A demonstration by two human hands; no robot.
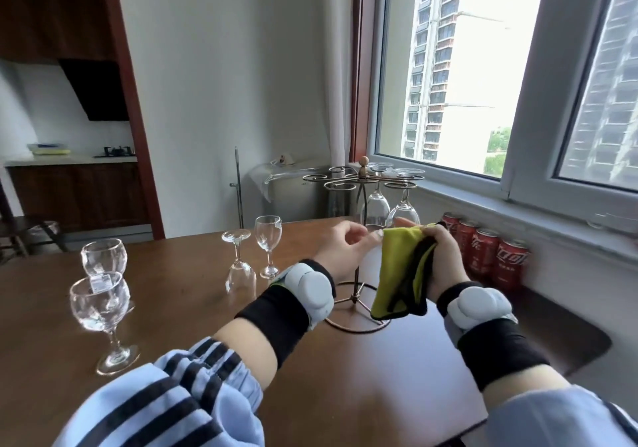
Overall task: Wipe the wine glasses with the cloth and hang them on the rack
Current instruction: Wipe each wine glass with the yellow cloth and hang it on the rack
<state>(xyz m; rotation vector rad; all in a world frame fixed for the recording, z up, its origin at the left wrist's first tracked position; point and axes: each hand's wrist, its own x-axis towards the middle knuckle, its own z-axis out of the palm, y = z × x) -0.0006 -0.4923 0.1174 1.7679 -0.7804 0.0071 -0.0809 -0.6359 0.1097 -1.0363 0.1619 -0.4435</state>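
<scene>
Two wine glasses [390,201] hang on the rack [359,239] at the bench's far edge. Our right hand [443,260] grips the yellow cloth [402,274], the left hand [340,249] pinching its corner. Next we judge: fetch the upright glass [268,246] mid-bench.

Rack [359,184] stem — partly behind hands, cloth [404,270]
</scene>
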